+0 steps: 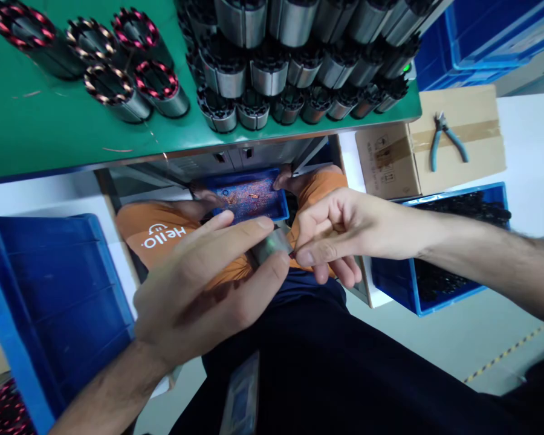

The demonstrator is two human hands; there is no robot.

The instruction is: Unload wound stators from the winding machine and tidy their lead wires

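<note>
In the head view my left hand (208, 275) grips a small silver motor stator (274, 243) between its thumb and fingers, above my lap. The stator lies on its side and is slightly blurred. Close by its right end is my right hand (333, 232), with thumb and index finger pinched together and the other fingers curled. What sits in that pinch, if anything, is too small to make out. Most of the stator is hidden behind my left fingers.
The green bench (63, 136) holds wound stators (158, 87) and stacked bare stators (254, 112). Wire cutters (444, 139) lie on a cardboard box (476, 115). Blue bins (414, 284) flank me; a blue tray (281, 208) of wire scraps sits below.
</note>
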